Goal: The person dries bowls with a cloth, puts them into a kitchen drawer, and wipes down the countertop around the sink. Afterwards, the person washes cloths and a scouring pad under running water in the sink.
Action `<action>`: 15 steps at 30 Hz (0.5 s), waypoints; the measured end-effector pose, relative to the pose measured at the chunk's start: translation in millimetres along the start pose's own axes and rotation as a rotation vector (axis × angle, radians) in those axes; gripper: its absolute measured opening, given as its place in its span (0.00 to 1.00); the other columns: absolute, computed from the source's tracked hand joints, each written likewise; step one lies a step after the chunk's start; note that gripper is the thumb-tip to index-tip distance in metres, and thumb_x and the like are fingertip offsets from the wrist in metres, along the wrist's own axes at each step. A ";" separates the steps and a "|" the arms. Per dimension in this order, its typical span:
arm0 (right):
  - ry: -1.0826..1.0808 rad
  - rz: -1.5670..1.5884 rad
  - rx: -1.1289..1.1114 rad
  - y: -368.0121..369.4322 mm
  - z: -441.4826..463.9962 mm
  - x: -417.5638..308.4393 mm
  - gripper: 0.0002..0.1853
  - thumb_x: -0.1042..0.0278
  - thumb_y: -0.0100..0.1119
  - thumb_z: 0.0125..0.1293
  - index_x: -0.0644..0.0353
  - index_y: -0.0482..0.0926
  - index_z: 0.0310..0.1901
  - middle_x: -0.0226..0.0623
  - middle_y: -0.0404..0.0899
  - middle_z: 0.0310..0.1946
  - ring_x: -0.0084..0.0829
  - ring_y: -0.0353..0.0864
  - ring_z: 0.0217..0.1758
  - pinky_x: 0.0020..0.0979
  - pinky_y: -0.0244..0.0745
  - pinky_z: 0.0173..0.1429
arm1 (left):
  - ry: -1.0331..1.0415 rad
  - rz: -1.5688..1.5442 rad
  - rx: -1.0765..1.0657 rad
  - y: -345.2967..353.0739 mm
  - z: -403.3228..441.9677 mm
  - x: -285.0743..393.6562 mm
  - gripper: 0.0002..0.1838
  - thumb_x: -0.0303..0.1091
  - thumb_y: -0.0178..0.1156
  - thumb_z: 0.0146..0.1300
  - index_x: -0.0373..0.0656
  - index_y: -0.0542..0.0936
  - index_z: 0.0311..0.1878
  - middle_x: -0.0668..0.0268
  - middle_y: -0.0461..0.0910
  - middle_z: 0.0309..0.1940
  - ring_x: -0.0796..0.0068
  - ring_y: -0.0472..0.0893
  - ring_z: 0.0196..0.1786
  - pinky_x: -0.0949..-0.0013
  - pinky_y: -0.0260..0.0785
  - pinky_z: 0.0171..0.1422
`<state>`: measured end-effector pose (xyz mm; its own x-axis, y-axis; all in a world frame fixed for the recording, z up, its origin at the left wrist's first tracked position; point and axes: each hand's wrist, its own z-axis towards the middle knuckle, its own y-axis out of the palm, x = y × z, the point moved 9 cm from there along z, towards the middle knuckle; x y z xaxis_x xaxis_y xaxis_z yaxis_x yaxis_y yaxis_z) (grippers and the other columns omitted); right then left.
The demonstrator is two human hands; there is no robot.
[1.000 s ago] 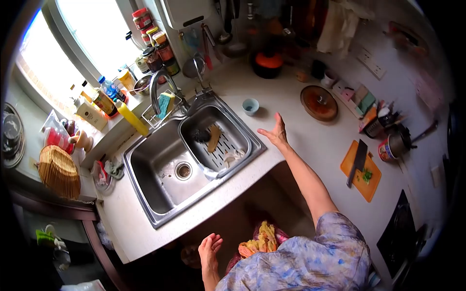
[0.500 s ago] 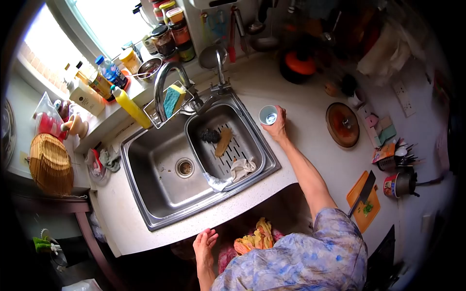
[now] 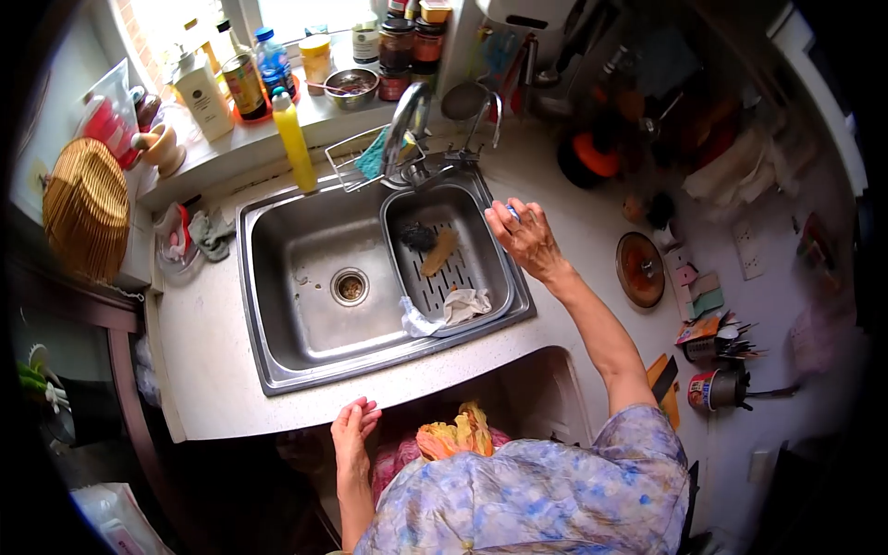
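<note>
Nearest you is your shirt (image 3: 518,486), a soft, creased fabric blotched lilac and blue, with a bunched yellow-orange cloth (image 3: 458,431) just beyond it. Your left hand (image 3: 354,427) is near the front edge of the bench (image 3: 208,370), its fingers loosely bent and parted, holding nothing. The bench is pale and finely speckled, and its front edge curves inward before you.

Set into it is the brushed-steel sink (image 3: 287,305), with rounded corners and a round drain (image 3: 350,287) in its floor. On its right side sits a smaller steel basin (image 3: 497,268), slotted underneath. In that basin lie a dark, wiry scourer (image 3: 417,235), touching or just beside a flat tan strip (image 3: 438,252), and a crumpled white cloth (image 3: 465,304) toward the near end.

At the basin's right rim, your right hand (image 3: 529,242) is wrapped around a small cup (image 3: 512,212); only a blue-white sliver shows between your fingers, and you cannot tell from this view whether the cup rests on anything. To the right of that hand, well apart, lies a round, brown lid (image 3: 640,269) with a knob.

Behind the sink, the chromed tap (image 3: 403,120) arches beside a thin wire rack (image 3: 347,166) holding a teal sponge (image 3: 372,155). A slender yellow plastic bottle (image 3: 293,143) leans near the rack. Farther back, a round metal bowl (image 3: 351,90) stands on the sill near stacked jars (image 3: 396,46).
</note>
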<state>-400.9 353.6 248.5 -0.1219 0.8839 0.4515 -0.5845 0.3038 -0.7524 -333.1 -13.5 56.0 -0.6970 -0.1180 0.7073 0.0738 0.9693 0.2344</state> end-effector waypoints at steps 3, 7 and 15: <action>-0.048 -0.030 -0.003 -14.8 19.4 -11.5 0.23 0.73 0.55 0.52 0.59 0.66 0.53 0.36 0.69 0.50 0.36 0.69 0.51 0.38 0.63 0.52 | 0.040 -0.048 0.022 -23.0 -1.8 13.0 0.15 0.39 0.51 0.65 0.39 0.74 0.48 0.62 0.79 0.40 0.77 0.80 0.37 0.77 0.69 0.41; 0.001 0.117 0.013 -46.8 51.6 -7.8 0.30 0.77 0.61 0.46 0.59 0.64 0.54 0.37 0.69 0.50 0.38 0.69 0.51 0.37 0.65 0.54 | 0.069 -0.063 0.054 -55.2 3.7 17.1 0.16 0.41 0.51 0.65 0.39 0.73 0.48 0.62 0.79 0.40 0.77 0.80 0.36 0.77 0.69 0.42; 0.814 1.738 0.450 -60.6 58.5 64.7 0.44 0.77 0.72 0.34 0.56 0.61 0.57 0.36 0.72 0.44 0.28 0.73 0.48 0.30 0.68 0.55 | 0.065 -0.023 0.066 -61.1 12.0 27.8 0.15 0.40 0.49 0.65 0.39 0.73 0.48 0.62 0.79 0.40 0.76 0.79 0.37 0.76 0.69 0.41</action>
<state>-420.3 371.5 351.4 -0.4318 0.0414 -0.9010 -0.4024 -0.9029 0.1513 -365.6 -73.4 53.4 -0.6499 -0.1524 0.7446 0.0097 0.9779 0.2087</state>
